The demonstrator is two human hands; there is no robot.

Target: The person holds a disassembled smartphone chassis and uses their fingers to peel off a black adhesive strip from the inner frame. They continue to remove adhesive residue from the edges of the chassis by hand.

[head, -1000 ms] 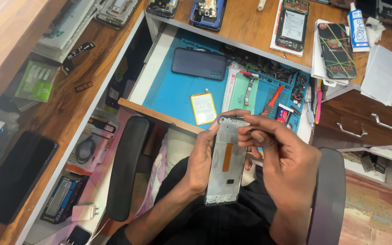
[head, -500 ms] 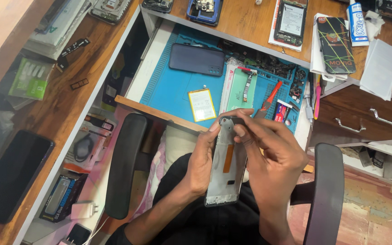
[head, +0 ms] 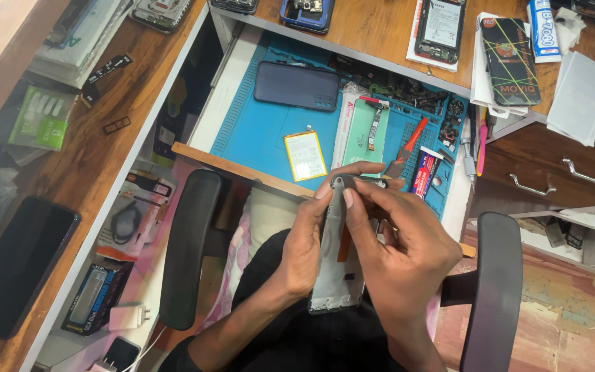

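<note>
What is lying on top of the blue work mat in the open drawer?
On the blue work mat: a dark phone back cover, a yellow battery, a red-handled tool. Hands hide its near edge.

The phone frame (head: 337, 265) stands upright between the left hand (head: 302, 251) and right hand (head: 401, 255), over the lap. Beyond it lies the open drawer's mat (head: 256, 127), bearing a battery (head: 305, 156) with a phone (head: 297, 86) behind it. Armrests (head: 187, 244) flank both sides.

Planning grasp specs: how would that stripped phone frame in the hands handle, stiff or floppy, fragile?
The phone frame looks thin and hollowed, so probably light and slightly flexible. Its orange flex strip sits exposed, likely easy to tear. Left hand and right hand both grip it, hinting it needs steadying.
</note>
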